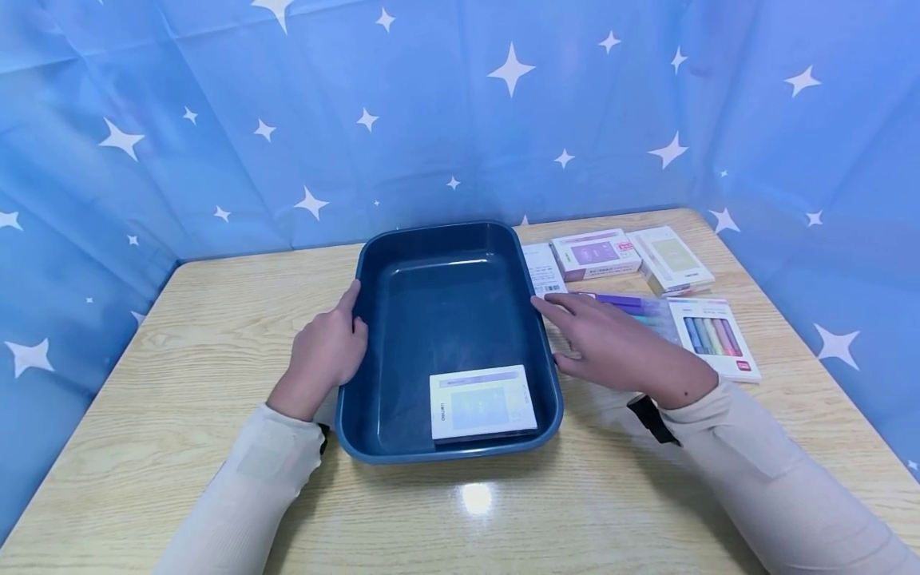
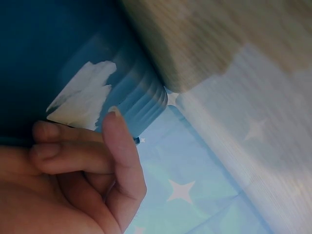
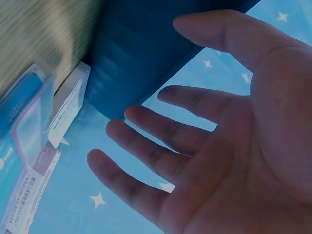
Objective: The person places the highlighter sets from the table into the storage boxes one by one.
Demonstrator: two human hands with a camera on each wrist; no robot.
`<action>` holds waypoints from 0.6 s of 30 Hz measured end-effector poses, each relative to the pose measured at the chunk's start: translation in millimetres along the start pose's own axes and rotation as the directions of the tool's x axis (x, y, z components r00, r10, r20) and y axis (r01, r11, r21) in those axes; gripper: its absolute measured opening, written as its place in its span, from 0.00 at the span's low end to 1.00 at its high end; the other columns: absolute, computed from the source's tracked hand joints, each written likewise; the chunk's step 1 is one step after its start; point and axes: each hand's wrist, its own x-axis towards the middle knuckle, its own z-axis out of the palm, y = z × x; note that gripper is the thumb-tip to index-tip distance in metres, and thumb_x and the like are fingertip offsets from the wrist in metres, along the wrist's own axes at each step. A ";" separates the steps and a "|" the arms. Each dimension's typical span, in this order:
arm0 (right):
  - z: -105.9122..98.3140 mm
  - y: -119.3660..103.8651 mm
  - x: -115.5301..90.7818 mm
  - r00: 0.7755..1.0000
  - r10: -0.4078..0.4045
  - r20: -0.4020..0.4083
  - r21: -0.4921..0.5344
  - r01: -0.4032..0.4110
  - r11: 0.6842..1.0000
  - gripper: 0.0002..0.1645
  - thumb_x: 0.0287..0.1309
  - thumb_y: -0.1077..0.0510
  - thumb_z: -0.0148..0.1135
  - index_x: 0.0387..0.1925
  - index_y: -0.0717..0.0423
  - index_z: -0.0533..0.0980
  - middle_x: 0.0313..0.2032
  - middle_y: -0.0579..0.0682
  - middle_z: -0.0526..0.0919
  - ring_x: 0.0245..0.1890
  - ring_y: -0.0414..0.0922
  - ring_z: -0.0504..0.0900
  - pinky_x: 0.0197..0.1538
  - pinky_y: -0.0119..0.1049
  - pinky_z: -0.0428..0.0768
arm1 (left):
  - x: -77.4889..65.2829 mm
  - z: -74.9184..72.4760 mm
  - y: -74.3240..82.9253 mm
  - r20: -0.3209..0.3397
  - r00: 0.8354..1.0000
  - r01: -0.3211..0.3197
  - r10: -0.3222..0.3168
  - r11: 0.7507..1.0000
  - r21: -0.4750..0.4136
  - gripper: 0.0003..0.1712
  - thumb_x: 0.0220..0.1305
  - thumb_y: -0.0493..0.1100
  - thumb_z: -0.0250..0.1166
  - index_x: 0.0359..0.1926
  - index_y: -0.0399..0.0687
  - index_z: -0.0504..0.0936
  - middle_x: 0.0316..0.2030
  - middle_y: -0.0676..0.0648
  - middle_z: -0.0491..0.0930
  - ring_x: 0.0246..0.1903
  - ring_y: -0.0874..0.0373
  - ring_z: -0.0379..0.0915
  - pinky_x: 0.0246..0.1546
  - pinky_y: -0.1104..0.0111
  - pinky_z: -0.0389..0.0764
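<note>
A dark blue plastic tray [image 1: 446, 311] lies on the table. At its left rim is my left hand [image 1: 327, 343], index finger along the edge and thumb over the rim. The left wrist view shows the other fingers [image 2: 73, 156] bent beside the outer wall, near a torn white label [image 2: 87, 95]. My right hand [image 1: 611, 339] lies at the tray's right side with spread fingers, index fingertip right at the rim. Its palm [image 3: 234, 161] holds nothing. Inside the tray, at the near right corner, lies a white box [image 1: 483, 403] with a pale lilac panel.
Right of the tray are a lilac-panelled box [image 1: 596, 254], a cream-panelled box [image 1: 672, 259] and a white printed box [image 1: 542, 270]. A pack of coloured pens [image 1: 715, 335] lies nearer, beside a clear purple-topped pack [image 1: 650, 311]. A blue starred curtain [image 1: 431, 120] backs the table [image 1: 216, 319].
</note>
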 end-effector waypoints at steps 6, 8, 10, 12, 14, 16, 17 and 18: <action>3.1 8.0 1.5 1.000 0.014 -0.008 0.001 -0.014 1.000 0.49 0.60 0.51 0.70 0.77 0.54 0.57 0.72 0.63 0.65 0.71 0.63 0.66 0.67 0.61 0.69 | 0.2 -0.1 0.0 0.006 1.000 0.002 -0.002 1.000 0.002 0.36 0.75 0.43 0.43 0.80 0.48 0.48 0.12 0.47 0.67 0.10 0.53 0.66 0.11 0.67 0.64; 3.8 11.0 1.8 1.000 0.013 -0.014 -0.007 -0.013 1.000 0.50 0.59 0.50 0.71 0.76 0.55 0.58 0.71 0.64 0.65 0.70 0.63 0.67 0.67 0.61 0.70 | 0.2 0.0 0.2 0.006 1.000 0.001 -0.001 1.000 0.001 0.36 0.75 0.43 0.43 0.80 0.48 0.48 0.12 0.47 0.67 0.10 0.53 0.66 0.11 0.67 0.64; 4.1 13.4 2.2 1.000 0.018 -0.014 -0.015 -0.018 1.000 0.51 0.57 0.49 0.72 0.76 0.56 0.59 0.71 0.65 0.65 0.70 0.64 0.67 0.67 0.61 0.70 | 0.4 0.0 0.1 0.004 1.000 -0.002 0.002 1.000 0.000 0.36 0.75 0.43 0.43 0.80 0.48 0.48 0.12 0.47 0.67 0.10 0.53 0.66 0.11 0.67 0.64; 4.3 15.1 2.9 1.000 0.024 -0.009 -0.019 -0.024 1.000 0.52 0.55 0.48 0.74 0.76 0.56 0.60 0.71 0.66 0.65 0.69 0.64 0.68 0.67 0.61 0.70 | 0.9 0.1 -0.2 0.000 1.000 -0.004 0.004 1.000 -0.001 0.36 0.75 0.43 0.43 0.80 0.48 0.49 0.12 0.47 0.67 0.10 0.53 0.66 0.11 0.67 0.64; 4.2 16.5 3.6 0.999 0.034 -0.004 -0.017 -0.034 0.999 0.52 0.54 0.47 0.74 0.75 0.56 0.60 0.71 0.66 0.64 0.69 0.65 0.67 0.66 0.62 0.69 | 1.2 0.1 -0.3 -0.003 1.000 -0.004 0.004 1.000 -0.001 0.36 0.74 0.43 0.43 0.80 0.48 0.49 0.12 0.48 0.67 0.10 0.53 0.66 0.11 0.67 0.64; 4.4 17.8 4.6 0.999 0.040 0.001 -0.013 -0.040 0.999 0.52 0.54 0.47 0.74 0.75 0.56 0.61 0.71 0.66 0.64 0.69 0.66 0.67 0.67 0.63 0.69 | 1.1 -0.2 -0.4 -0.004 1.000 -0.003 0.003 1.000 -0.002 0.36 0.74 0.43 0.43 0.80 0.48 0.49 0.12 0.48 0.67 0.10 0.53 0.66 0.11 0.67 0.64; 4.6 18.4 5.0 0.999 0.045 0.005 -0.010 -0.044 0.999 0.52 0.54 0.47 0.74 0.75 0.56 0.61 0.71 0.67 0.64 0.70 0.66 0.66 0.67 0.64 0.69 | 1.1 -0.2 -0.3 -0.004 1.000 -0.002 0.002 1.000 -0.003 0.36 0.74 0.44 0.44 0.80 0.48 0.49 0.12 0.48 0.67 0.10 0.53 0.66 0.11 0.66 0.64; 4.8 19.2 5.5 0.999 0.051 0.007 -0.009 -0.051 0.999 0.52 0.54 0.47 0.74 0.75 0.56 0.61 0.71 0.67 0.63 0.70 0.66 0.66 0.67 0.64 0.68 | 0.8 -0.4 -0.1 -0.003 1.000 -0.002 0.002 1.000 -0.003 0.36 0.75 0.44 0.43 0.80 0.48 0.49 0.12 0.48 0.67 0.10 0.53 0.66 0.12 0.66 0.64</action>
